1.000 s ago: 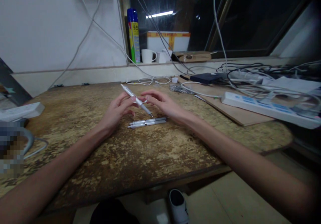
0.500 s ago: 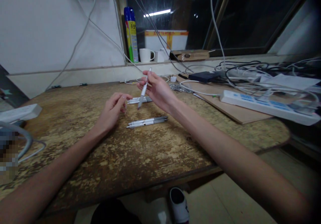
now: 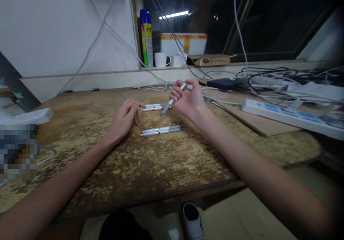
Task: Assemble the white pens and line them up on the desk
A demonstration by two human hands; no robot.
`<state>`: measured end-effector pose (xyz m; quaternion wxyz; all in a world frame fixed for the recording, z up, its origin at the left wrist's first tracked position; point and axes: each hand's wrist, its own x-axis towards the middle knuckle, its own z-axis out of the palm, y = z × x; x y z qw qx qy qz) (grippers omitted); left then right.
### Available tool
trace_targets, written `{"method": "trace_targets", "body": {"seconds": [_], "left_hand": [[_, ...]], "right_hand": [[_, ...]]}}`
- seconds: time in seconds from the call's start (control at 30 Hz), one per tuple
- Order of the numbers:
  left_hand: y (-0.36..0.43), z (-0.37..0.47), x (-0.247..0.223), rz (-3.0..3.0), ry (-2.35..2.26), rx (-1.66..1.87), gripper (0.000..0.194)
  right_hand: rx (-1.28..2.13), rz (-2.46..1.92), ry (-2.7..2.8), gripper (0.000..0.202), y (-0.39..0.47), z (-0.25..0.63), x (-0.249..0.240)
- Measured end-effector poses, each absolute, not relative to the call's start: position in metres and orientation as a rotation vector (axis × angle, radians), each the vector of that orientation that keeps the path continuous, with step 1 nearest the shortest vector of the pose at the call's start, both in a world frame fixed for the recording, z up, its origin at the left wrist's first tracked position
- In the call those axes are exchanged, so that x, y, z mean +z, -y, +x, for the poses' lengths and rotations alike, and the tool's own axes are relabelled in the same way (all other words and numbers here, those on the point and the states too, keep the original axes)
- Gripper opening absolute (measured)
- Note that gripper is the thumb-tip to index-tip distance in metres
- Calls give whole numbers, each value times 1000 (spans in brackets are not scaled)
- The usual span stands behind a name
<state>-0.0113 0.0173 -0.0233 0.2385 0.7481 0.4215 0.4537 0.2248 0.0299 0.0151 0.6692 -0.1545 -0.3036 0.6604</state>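
My right hand [image 3: 189,98] is closed on a white pen with a grey grip [image 3: 172,99], held above the table with its tip slanting down to the left. Beyond that tip lies a group of similar white pens [image 3: 153,107], partly covered at its right end by the held pen. At the left end of this group is the outstretched index finger of my left hand [image 3: 125,117]; its other fingers bend loosely, apart and holding nothing. Nearer to me lies a second group of white and grey pens [image 3: 162,130], side by side.
The worn wooden table [image 3: 150,168] has a white power strip [image 3: 292,116] and brown board [image 3: 249,120] at right, beside tangled cables [image 3: 285,73]. Another white strip [image 3: 34,116] is at left. A spray can [image 3: 146,39] and white mug [image 3: 161,59] stand on the sill.
My right hand has moved right with the pen, which now leans over more, and its palm has turned further up. My left hand stays by the far pens. The view has shifted slightly left.
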Motion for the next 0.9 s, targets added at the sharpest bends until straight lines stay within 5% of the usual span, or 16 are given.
{"method": "trace_targets", "body": {"seconds": [0.9], "left_hand": [[-12, -9, -21, 2092, -1141, 1175, 35]], "right_hand": [[1345, -384, 915, 26, -27, 233, 20]]}}
